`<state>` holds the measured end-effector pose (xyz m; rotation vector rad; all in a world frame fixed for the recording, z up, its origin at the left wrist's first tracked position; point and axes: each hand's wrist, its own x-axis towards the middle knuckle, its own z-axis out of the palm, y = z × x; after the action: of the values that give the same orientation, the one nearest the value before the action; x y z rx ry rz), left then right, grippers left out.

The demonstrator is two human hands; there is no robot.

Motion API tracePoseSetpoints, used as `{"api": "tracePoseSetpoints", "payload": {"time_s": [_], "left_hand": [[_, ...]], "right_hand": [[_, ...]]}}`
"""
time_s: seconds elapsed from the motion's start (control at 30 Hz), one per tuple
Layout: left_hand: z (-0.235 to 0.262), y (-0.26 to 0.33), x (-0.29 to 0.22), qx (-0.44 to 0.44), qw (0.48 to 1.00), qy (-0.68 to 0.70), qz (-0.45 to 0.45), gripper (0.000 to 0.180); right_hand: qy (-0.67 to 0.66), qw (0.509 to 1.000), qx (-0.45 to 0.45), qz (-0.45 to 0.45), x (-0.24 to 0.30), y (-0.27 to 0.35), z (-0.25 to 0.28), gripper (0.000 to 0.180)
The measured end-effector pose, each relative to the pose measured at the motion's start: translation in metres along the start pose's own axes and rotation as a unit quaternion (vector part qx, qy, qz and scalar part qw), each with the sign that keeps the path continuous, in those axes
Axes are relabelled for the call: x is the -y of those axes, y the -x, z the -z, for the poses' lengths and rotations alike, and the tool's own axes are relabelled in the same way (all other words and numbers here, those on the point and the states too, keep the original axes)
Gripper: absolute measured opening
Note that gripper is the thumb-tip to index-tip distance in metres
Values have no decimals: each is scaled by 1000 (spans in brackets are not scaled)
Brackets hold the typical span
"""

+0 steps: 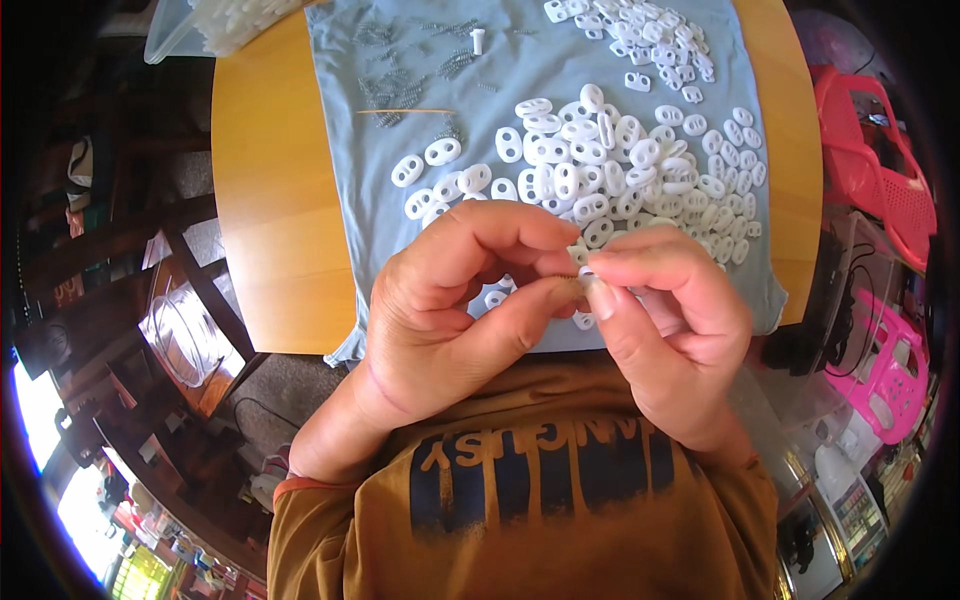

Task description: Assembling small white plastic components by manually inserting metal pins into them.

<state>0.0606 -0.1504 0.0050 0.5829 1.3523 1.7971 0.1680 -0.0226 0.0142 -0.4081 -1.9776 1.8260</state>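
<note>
**Mustard Shirt, Bare Forearms**

Seen from above: a mustard-brown short-sleeved shirt with a dark navy panel across the chest, lettered in the shirt's own colour, upside down from this angle. Orange-red trim at the left sleeve's cuff, possibly a thin matching edge at the right. Left hand point(455, 300) and right hand point(665, 310) bare, without gloves, rings, watch or bracelet. Forearms uncovered.

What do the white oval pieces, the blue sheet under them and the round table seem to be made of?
White oval pieces: probably moulded plastic, smooth with a slight sheen, all one shape with two holes.
Blue sheet: cloth, matte, with soft folds and a limp edge hanging over the table.
Table: looks like wood or wood laminate, orange-brown, smooth; which one is unclear.
</note>
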Motion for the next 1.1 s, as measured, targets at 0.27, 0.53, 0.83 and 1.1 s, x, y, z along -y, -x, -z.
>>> {"api": "tracePoseSetpoints", "payload": {"time_s": [0.27, 0.53, 0.83, 1.1], "left_hand": [[0, 0, 2, -10, 1000, 29, 8, 28], [2, 0, 1, -5, 999, 30, 32, 16], [-1, 3, 1, -28, 992, 98, 78, 11], [-7, -2, -12, -36, 991, 99, 80, 11]], "right_hand": [[-58, 997, -23, -53, 1, 0, 0, 19], [-18, 999, -24, -17, -3, -1, 2, 19], [-27, 999, -25, -11, -4, -1, -3, 17], [-16, 999, -43, 8, 7, -3, -3, 22]]}}
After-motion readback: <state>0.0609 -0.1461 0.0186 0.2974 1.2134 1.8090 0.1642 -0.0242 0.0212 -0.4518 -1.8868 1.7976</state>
